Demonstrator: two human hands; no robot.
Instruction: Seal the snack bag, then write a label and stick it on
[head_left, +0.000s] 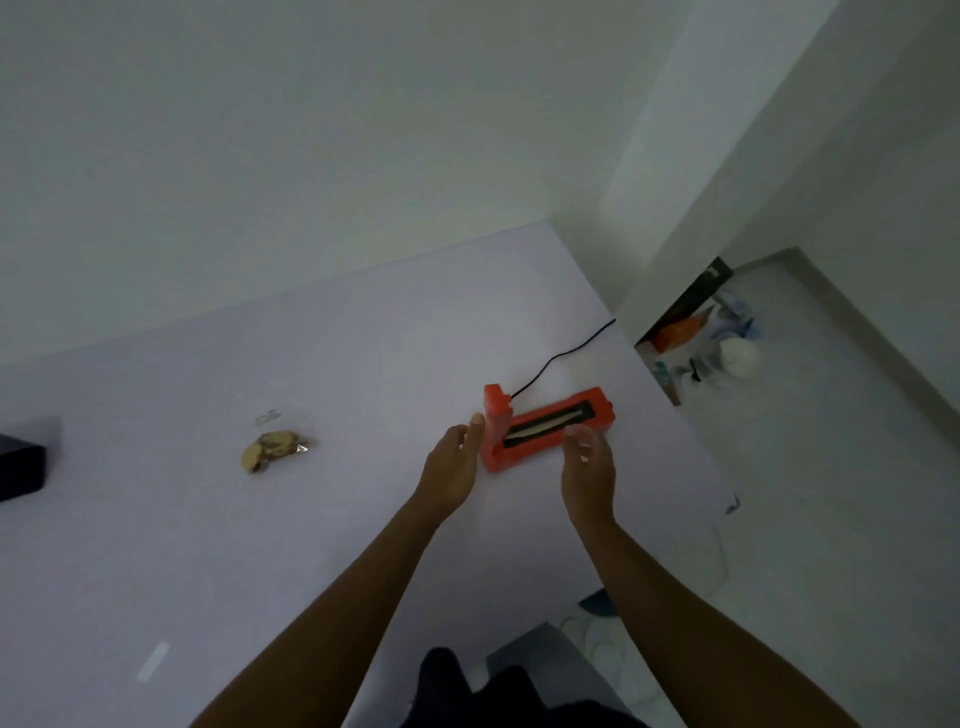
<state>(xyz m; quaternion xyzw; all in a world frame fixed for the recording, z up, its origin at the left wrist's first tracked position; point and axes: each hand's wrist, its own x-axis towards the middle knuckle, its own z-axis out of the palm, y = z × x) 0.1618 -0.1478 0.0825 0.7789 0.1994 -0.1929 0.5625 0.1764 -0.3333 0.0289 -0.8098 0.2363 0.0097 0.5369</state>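
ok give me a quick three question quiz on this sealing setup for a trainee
1. True or false: the clear snack bag of golden chips lies inside the orange heat sealer.
2. Which hand is nearer the sealer's raised end block: A left hand, B right hand?
3. What runs from the sealer toward the far edge of the white table?

Key: 1 false, it lies apart on the table, to the sealer's left. 2 A. 3 a thin black cord.
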